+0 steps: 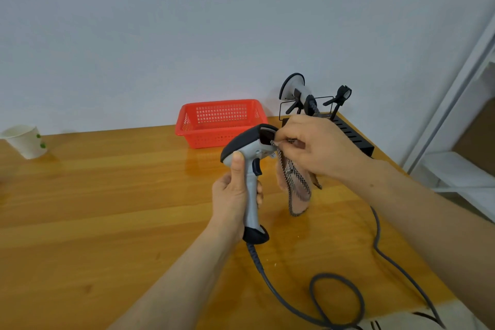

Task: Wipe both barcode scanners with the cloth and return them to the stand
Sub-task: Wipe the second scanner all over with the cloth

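Observation:
My left hand (232, 194) grips the handle of a grey and dark blue barcode scanner (251, 169), held upright above the wooden table (107, 195). Its dark window faces right. My right hand (318, 146) pinches a pinkish cloth (294, 187) with a checked border against that window; the rest of the cloth hangs down. A second scanner (297, 90) sits head-up in the black stand (353, 136) at the back right. Beside it on the stand an empty black holder (341, 96) sticks up.
A red plastic basket (219, 122) stands by the wall behind the scanner. A white paper cup (25, 140) is at the far left. The scanner's grey cable (337, 300) loops over the table's near right part. White shelving (460, 169) is to the right.

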A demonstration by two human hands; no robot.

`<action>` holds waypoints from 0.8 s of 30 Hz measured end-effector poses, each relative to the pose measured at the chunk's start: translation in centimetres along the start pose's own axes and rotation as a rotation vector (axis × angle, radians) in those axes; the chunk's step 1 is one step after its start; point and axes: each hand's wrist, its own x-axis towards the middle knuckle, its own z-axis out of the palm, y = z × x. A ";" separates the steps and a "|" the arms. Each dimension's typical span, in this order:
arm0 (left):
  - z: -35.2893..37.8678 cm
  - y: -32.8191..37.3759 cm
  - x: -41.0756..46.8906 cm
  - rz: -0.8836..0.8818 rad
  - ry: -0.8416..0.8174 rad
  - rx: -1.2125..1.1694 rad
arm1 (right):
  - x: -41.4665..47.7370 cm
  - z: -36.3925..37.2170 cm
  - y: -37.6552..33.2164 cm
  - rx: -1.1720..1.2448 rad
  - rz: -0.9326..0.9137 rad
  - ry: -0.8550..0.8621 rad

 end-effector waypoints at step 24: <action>0.2 -0.4 0.3 0.015 0.058 -0.004 | 0.0 0.8 -2.3 0.329 0.127 0.242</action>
